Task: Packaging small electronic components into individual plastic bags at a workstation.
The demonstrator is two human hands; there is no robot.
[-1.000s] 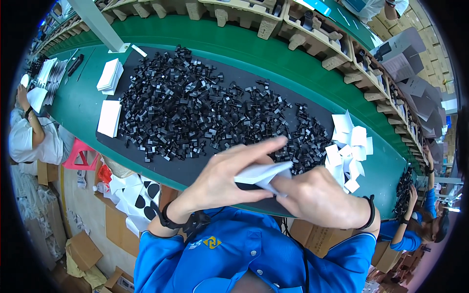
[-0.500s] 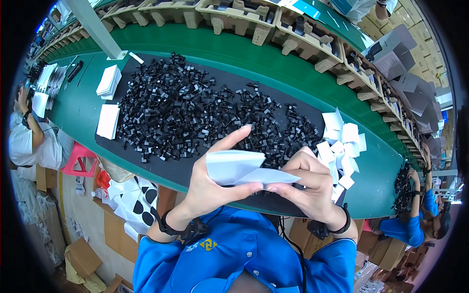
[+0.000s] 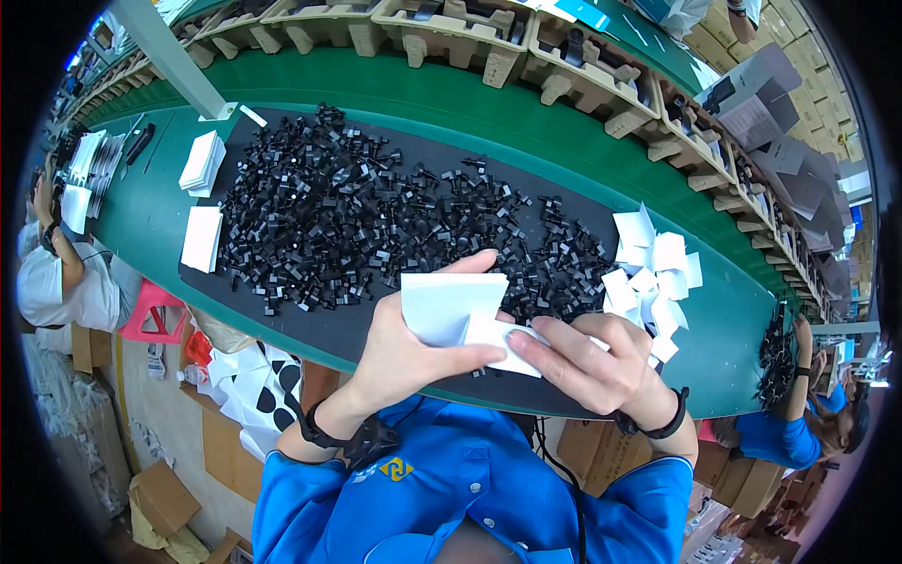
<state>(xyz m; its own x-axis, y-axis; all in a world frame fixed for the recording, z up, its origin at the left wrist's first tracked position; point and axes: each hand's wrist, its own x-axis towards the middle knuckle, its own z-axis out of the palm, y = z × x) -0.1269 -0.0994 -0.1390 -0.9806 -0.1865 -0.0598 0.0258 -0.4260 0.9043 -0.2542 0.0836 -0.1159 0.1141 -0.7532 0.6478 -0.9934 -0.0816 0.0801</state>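
My left hand (image 3: 393, 350) is closed around a small stack of white paper sheets (image 3: 440, 305), thumb along the near side and fingers behind. At the stack's right edge, my right hand (image 3: 601, 365) pinches a bent white sheet (image 3: 485, 332), which still touches the stack. Just beyond both hands spreads a big heap of small black plastic parts (image 3: 329, 211) on a dark mat. Loose folded white papers (image 3: 669, 282) lie in a pile to the right of the heap, beside my right hand.
Two stacks of white sheets (image 3: 200, 240) sit at the mat's left end. Pulp trays (image 3: 451, 38) line the far side of the green bench. A box of white sheets with black shapes (image 3: 268, 399) stands below. Co-workers are at far left and right.
The front sheet has gone from a flat flap to a bent piece at the stack's right edge. My right hand has shifted slightly down, its fingers now over that sheet.
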